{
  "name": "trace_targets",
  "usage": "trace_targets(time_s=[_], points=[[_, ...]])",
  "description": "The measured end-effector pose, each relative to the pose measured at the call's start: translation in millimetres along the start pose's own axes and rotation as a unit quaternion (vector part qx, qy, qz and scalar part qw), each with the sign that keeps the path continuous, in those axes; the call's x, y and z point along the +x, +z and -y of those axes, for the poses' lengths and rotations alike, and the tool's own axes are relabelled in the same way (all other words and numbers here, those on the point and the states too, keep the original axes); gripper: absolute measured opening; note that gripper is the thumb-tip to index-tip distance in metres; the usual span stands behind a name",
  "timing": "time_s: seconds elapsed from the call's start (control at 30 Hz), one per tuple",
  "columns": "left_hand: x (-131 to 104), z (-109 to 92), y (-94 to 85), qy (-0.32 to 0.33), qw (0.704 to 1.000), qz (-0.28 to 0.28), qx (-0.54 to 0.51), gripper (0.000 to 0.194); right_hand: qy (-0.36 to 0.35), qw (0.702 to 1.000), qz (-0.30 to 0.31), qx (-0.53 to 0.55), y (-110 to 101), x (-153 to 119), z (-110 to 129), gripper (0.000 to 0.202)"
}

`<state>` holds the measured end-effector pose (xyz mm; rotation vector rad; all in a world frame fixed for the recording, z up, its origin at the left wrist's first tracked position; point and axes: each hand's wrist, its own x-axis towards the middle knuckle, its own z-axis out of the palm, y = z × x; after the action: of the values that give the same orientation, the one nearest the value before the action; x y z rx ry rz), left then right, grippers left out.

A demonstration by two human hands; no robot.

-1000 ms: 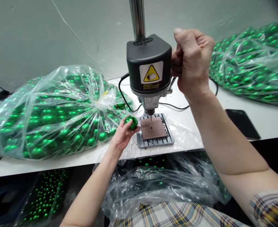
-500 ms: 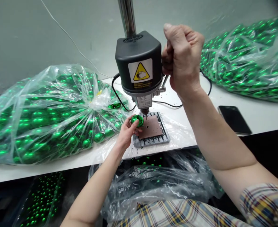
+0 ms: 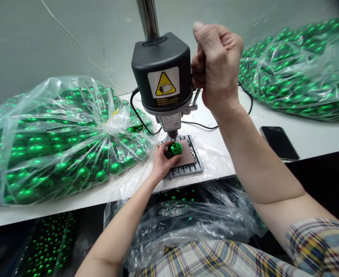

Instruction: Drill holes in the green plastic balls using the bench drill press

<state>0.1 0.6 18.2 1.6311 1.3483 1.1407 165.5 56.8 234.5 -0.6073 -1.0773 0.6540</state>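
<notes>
Thumb and fingers of my left hand are curled round a shiny green ball. It sits over the brown board on the grey slotted base, directly beneath the bit of a black drill press. Whether the bit touches the ball I cannot tell. Up beside the motor housing, my right hand is closed in a fist round the press's lever handle; most of the grip is hidden inside the fingers. Dark shavings lie scattered over the base.
A large clear bag of green balls fills the table's left side, and another bag lies at the back right. A phone rests near the right front edge. Below that edge hangs a clear plastic bag with green balls inside.
My left hand has moved the green ball rightwards from beside the board to under the drill bit. My right hand stays on the lever. The whole view has shifted slightly.
</notes>
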Motion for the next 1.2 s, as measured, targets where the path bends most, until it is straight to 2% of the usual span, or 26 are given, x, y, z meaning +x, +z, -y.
trace_targets(time_s=[0.07, 0.17, 0.3, 0.5, 0.63, 0.77, 0.87, 0.93, 1.07, 1.2], points=[[-2.8, -1.2, 2.7, 0.027, 0.999, -0.009, 0.037, 0.057, -0.011, 1.000, 0.006, 0.014, -0.7, -0.6, -0.6, 0.046], [-6.7, -2.7, 5.7, 0.045, 0.998, -0.028, 0.028, 0.055, -0.011, 1.000, 0.018, 0.001, -1.9, -1.3, -1.9, 0.050], [-8.8, -2.2, 8.3, 0.030, 0.999, -0.033, -0.010, 0.048, -0.014, 0.999, 0.019, -0.022, -2.7, -0.9, -2.7, 0.052], [-8.5, -1.6, 11.5, -0.002, 0.999, -0.035, -0.034, 0.050, -0.015, 1.000, 0.023, -0.004, -3.9, -7.0, 4.2, 0.044], [-8.4, -1.2, 12.9, -0.016, 0.999, -0.022, -0.034, 0.052, -0.067, 0.998, 0.010, 0.002, -7.1, -23.3, 9.3, 0.046], [-8.2, 1.6, 14.9, -0.018, 0.997, -0.014, -0.080, 0.054, -0.111, 0.993, -0.017, -0.046, -12.3, -41.8, 5.8, 0.048], [-8.1, 3.2, 15.2, -0.025, 0.994, -0.018, -0.109, 0.054, -0.120, 0.987, -0.059, -0.091, -16.7, -57.4, -0.2, 0.053], [-8.3, 3.6, 14.8, -0.023, 0.993, -0.020, -0.115, 0.053, -0.128, 0.986, -0.067, -0.078, -20.3, -68.3, -4.0, 0.057], [-8.4, 4.3, 13.7, -0.011, 0.996, -0.021, -0.086, 0.053, -0.167, 0.985, -0.035, -0.011, -30.0, -83.4, -13.6, 0.060], [-8.0, 4.3, 13.3, -0.005, 0.999, -0.020, -0.049, 0.052, -0.265, 0.964, 0.005, 0.011, -41.0, -86.4, -28.5, 0.058]])
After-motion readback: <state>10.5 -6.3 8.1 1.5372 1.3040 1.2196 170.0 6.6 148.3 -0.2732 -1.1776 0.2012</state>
